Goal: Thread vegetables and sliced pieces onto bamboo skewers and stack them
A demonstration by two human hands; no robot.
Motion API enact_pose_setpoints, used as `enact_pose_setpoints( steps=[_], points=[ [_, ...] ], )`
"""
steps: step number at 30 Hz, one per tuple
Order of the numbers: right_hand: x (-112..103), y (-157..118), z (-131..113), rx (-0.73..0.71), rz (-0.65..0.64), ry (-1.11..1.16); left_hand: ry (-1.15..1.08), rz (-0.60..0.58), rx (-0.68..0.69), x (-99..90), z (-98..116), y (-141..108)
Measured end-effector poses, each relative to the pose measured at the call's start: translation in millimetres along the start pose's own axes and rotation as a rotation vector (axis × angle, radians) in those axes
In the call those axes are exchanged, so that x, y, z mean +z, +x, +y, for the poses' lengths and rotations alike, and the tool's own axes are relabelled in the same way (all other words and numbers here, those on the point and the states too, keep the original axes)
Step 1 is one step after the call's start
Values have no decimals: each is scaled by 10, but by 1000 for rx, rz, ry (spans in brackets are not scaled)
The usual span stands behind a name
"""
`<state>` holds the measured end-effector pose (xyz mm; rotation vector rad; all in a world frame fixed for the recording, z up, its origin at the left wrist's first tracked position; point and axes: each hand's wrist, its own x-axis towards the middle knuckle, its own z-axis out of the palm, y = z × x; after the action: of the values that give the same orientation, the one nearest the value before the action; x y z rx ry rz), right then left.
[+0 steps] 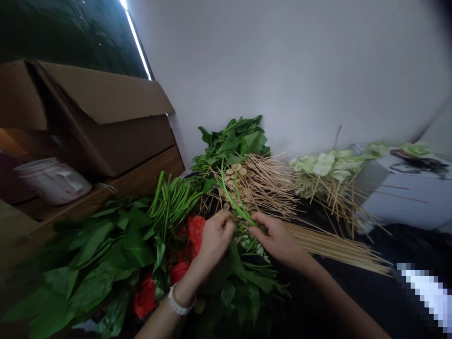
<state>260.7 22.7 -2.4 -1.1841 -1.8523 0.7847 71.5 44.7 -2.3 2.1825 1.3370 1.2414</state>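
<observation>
My right hand (273, 235) pinches the long green stems of a leafy vegetable (237, 202) between thumb and fingers. The stems point up and away, and leaves (247, 278) hang below the hands. Just left of it, my left hand (218, 234) has its fingers curled together; what they hold, if anything, is hidden. Left of that hand lies a big bunch of leafy greens (102, 249), its cut stems (173, 200) facing away, beside a red plastic bag (195, 233). Beyond my hands are bamboo skewers (271, 183) carrying round pale slices (235, 174).
Loose bamboo skewers (339, 247) lie in a bundle at right. Skewered cabbage pieces (325, 165) are piled behind them. More greens (236, 139) rest against the wall. An open cardboard box (123, 146) and a white plastic jar (52, 181) stand on a wooden surface at left.
</observation>
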Motion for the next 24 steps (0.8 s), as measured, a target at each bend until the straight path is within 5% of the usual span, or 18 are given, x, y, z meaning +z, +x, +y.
enact_pose_setpoints(
  steps=[2,5,13,17,24],
  points=[
    [-32,-4,5,6,-10,-42,-299,135,-207,-71,-74,51],
    [-79,2,13,9,-37,-65,-562,211,-330,-193,-135,101],
    [-160,35,49,42,-66,62,-452,320,-338,-239,-174,12],
    [-208,28,40,114,-126,211,-356,369,-272,-260,-199,-5],
    [-218,14,6,193,-192,429,57,437,128,-308,-69,-29]
  ],
)
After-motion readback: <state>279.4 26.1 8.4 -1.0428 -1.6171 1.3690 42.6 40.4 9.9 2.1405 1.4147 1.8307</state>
